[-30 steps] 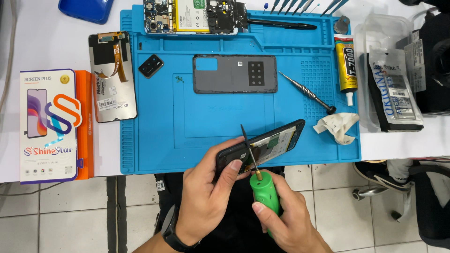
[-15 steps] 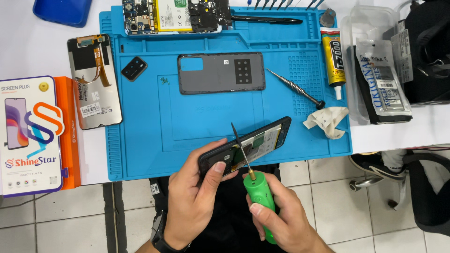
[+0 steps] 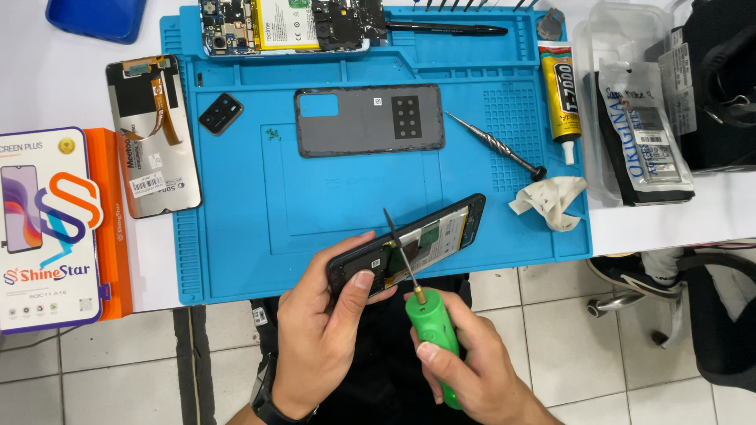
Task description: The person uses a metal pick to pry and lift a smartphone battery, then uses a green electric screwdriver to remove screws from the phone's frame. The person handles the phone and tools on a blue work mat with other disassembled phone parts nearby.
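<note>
**Phone frame held over the mat's near edge, screwdriver tip on it**

The phone frame point(image 3: 409, 245), a black open-backed shell with a pale panel showing inside, is held tilted above the near edge of the blue work mat point(image 3: 260, 212), its far end over the mat and its near end past the edge of the counter point(image 3: 47, 79).

The white counter carries the mat, which takes up most of the view. On the left, off the mat, lies a boxed screen part point(image 3: 47, 228) in white and orange, and beside it a loose display panel point(image 3: 153, 134), back side up with an orange flex cable. On the mat sit a dark grey back cover point(image 3: 368, 120), lying flat near the middle, a stripped phone body point(image 3: 287, 24) with its battery showing at the far edge, a yellow glue tube point(image 3: 557, 90) at the right, a crumpled white wipe point(image 3: 551, 201), a thin metal screwdriver point(image 3: 496, 147) lying slantwise, and a small black camera bezel point(image 3: 220, 113).

The left hand point(image 3: 319, 330) is closed round the near end of the frame, thumb on top and fingers beneath. The right hand point(image 3: 472, 370) is wrapped firmly about a green-handled screwdriver point(image 3: 433, 330), whose dark shaft slants up and crosses the frame's open face; I cannot tell exactly where the tip touches.
</note>
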